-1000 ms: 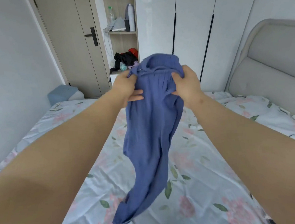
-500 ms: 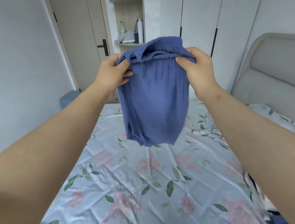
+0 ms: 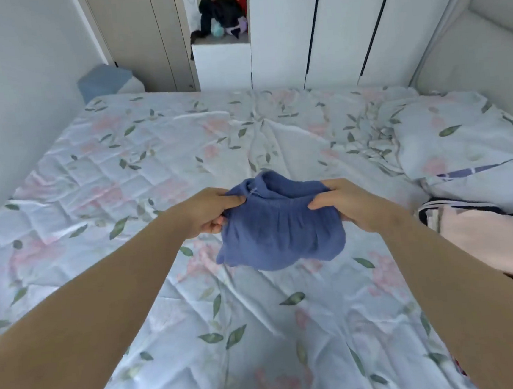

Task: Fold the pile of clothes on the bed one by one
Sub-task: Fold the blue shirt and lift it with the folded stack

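Both arms reach forward and down, the bare left forearm (image 3: 103, 300) and right forearm (image 3: 461, 285) coming in from the lower corners and converging. The left hand (image 3: 210, 212) pinches one top edge of the blue garment (image 3: 279, 239), thumb lying across the top and pointing right, fingers curled beneath. The right hand (image 3: 346, 205) grips the opposite edge, thumb pointing left, fingers wrapped over the far side. The hands sit level and apart, wrists fairly straight.

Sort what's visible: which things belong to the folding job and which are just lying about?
Job: blue garment, gripped by left hand and right hand; bed; pink clothes at right, probably the pile.
Lying about: pillow; clothes on the shelf; blue box beside the door.
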A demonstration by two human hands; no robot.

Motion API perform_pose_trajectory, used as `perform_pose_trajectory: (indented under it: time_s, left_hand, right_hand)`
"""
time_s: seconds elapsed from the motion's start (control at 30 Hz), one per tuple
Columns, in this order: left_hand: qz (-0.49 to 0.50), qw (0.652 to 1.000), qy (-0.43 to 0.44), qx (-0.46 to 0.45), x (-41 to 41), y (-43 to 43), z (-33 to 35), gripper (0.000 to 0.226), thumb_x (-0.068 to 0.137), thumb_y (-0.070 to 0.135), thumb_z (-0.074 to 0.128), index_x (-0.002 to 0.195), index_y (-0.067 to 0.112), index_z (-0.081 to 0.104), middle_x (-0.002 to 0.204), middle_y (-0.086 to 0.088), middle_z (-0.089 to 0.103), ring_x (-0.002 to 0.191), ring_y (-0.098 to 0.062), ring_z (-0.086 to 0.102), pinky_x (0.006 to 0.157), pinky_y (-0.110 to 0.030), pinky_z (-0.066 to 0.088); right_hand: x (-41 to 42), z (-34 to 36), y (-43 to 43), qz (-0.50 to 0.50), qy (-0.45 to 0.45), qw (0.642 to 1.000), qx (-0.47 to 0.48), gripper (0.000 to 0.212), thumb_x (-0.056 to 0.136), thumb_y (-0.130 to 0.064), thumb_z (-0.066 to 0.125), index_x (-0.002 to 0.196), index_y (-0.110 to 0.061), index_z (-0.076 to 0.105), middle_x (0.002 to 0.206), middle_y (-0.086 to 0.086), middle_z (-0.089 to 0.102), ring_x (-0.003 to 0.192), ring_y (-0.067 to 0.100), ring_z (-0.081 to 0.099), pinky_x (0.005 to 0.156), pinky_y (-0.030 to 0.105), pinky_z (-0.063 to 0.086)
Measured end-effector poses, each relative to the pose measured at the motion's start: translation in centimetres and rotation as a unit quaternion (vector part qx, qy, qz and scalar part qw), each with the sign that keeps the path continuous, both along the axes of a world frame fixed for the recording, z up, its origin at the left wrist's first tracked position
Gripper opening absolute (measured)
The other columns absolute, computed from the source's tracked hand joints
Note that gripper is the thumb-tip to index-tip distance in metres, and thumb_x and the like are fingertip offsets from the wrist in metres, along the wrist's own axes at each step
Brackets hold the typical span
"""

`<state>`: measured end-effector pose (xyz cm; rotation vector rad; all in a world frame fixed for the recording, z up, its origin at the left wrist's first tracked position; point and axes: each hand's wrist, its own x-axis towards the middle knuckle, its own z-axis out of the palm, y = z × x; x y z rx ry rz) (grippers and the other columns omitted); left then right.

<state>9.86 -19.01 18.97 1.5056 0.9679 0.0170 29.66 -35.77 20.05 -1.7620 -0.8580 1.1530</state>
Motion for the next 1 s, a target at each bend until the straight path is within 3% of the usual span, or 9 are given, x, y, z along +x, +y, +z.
perform_pose_trajectory:
  time_s: [0.23,0.3,0.37,0.5,0.57,0.63,0.73,0.83,1.0]
  left_hand:
    - [0.0,0.99,0.092,-0.107,0.8,-0.6,-9.7,0.005,0.093,0.021,0.057,0.091,0.017,0.057,0.059,0.003,0.046,0.041,-0.007,0.047,0.045,-0.018,0.04]
    - [0.035,0.989,0.091,-0.115,2.4,0.3,-10.9,0.011,0.094,0.023,0.057,0.104,0.019,0.057,0.078,0.001,0.059,0.052,-0.007,0.063,0.05,-0.018,0.05]
    - [0.074,0.99,0.04,-0.114,4.8,2.1,-11.6,0.022,0.096,0.021,0.054,0.118,0.017,0.054,0.095,0.001,0.062,0.068,-0.01,0.069,0.055,-0.021,0.055]
    - [0.086,0.994,-0.03,-0.057,9.5,6.1,-13.5,0.058,0.097,0.021,0.05,0.144,0.041,0.024,0.123,0.017,0.038,0.099,-0.012,0.052,0.068,-0.03,0.053]
    - [0.047,0.999,0.01,-0.007,10.4,6.6,-15.8,0.07,0.097,0.016,0.05,0.148,0.041,0.009,0.134,0.016,0.029,0.112,-0.014,0.043,0.076,-0.03,0.044]
    - [-0.046,0.992,0.08,0.088,10.2,5.9,-19.5,0.07,0.096,0.009,0.048,0.151,0.027,0.01,0.152,0.005,0.02,0.129,-0.02,0.037,0.087,-0.027,0.038]
    - [-0.239,0.934,0.195,0.182,8.8,3.6,-25.7,0.068,0.096,0.016,0.049,0.151,0.028,0.011,0.159,0.0,0.006,0.143,-0.02,0.02,0.108,-0.032,0.029]
    - [-0.367,0.865,0.27,0.211,7.6,1.4,-30.3,0.074,0.092,0.035,0.055,0.15,0.035,0.008,0.159,0.008,0.001,0.144,-0.018,0.013,0.109,-0.042,0.032]
    - [-0.498,0.738,0.338,0.305,5.4,-0.5,-35.3,0.101,0.081,0.05,0.063,0.15,0.032,-0.009,0.158,0.006,-0.015,0.146,-0.02,-0.007,0.112,-0.06,0.008]
  right_hand:
    - [0.6,-9.7,-0.6,0.031,0.018,0.983,-0.18,0.022,0.084,-0.008,0.058,0.1,-0.018,0.068,0.108,0.015,0.068,0.101,0.025,0.065,0.09,0.042,0.053]
    - [1.5,-11.4,0.8,-0.014,-0.026,0.984,-0.176,0.012,0.084,-0.008,0.058,0.094,-0.004,0.063,0.091,0.025,0.063,0.082,0.026,0.061,0.074,0.034,0.05]
    - [3.0,-12.7,3.1,-0.115,-0.102,0.981,-0.122,0.003,0.087,-0.011,0.058,0.084,-0.01,0.057,0.075,0.008,0.056,0.072,0.019,0.051,0.062,0.023,0.04]
    - [5.9,-14.9,7.5,-0.257,-0.21,0.943,-0.003,0.036,0.091,-0.009,0.048,0.126,-0.018,0.051,0.118,-0.004,0.058,0.102,0.015,0.052,0.08,0.003,0.036]
    - [6.3,-17.5,8.1,-0.226,-0.256,0.939,-0.043,0.047,0.093,-0.011,0.047,0.139,-0.018,0.041,0.14,-0.002,0.046,0.124,0.019,0.044,0.101,0.023,0.035]
    - [5.7,-21.2,7.5,-0.155,-0.282,0.94,-0.115,0.048,0.094,-0.014,0.048,0.141,-0.018,0.039,0.146,-0.001,0.04,0.13,0.022,0.04,0.101,0.034,0.034]
    - [4.0,-26.7,5.3,-0.018,-0.309,0.931,-0.193,0.05,0.092,-0.02,0.052,0.14,-0.022,0.041,0.145,-0.005,0.042,0.129,0.022,0.04,0.1,0.035,0.035]
    - [2.6,-31.4,3.3,0.126,-0.301,0.906,-0.271,0.063,0.086,-0.031,0.06,0.143,-0.03,0.032,0.152,-0.006,0.028,0.139,0.019,0.025,0.107,0.037,0.027]
    - [1.9,-36.2,0.6,0.23,-0.317,0.871,-0.298,0.069,0.083,-0.041,0.062,0.144,-0.038,0.029,0.156,-0.01,0.016,0.142,0.019,0.016,0.108,0.039,0.025]
